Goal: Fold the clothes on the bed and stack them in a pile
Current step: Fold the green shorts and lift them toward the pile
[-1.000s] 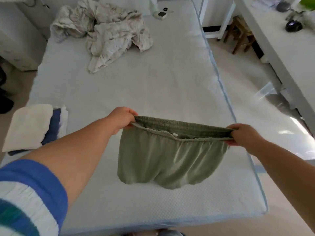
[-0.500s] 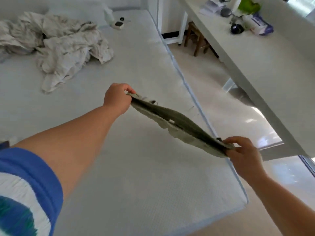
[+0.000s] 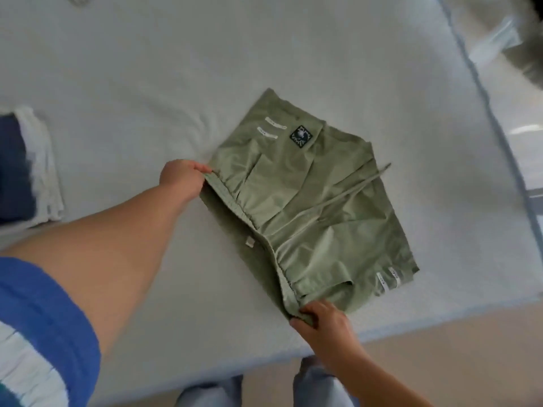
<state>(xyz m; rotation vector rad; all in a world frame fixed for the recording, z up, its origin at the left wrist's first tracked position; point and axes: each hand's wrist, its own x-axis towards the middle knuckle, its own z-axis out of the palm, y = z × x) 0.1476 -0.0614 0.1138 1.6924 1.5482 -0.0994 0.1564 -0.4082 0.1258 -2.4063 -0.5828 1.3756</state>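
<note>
Two hands (image 3: 181, 180) (image 3: 322, 322) pinch crumpled green shorts (image 3: 305, 212).

The floor (image 3: 440, 365) is pale beige and smooth, running along the near side of the bed (image 3: 147, 69) and up its right side as a narrowing strip. On that right-hand strip lies a bright streak of light (image 3: 526, 129), with a duller grey band across the floor further down, near the edge of view. Higher up, close to the far right corner, sits a pale, glassy-looking object (image 3: 496, 42) (too blurred to say what it is). Just beyond it, a dark smeared shape (image 3: 529, 60) fills the corner; its outline is lost in the blur.
</note>
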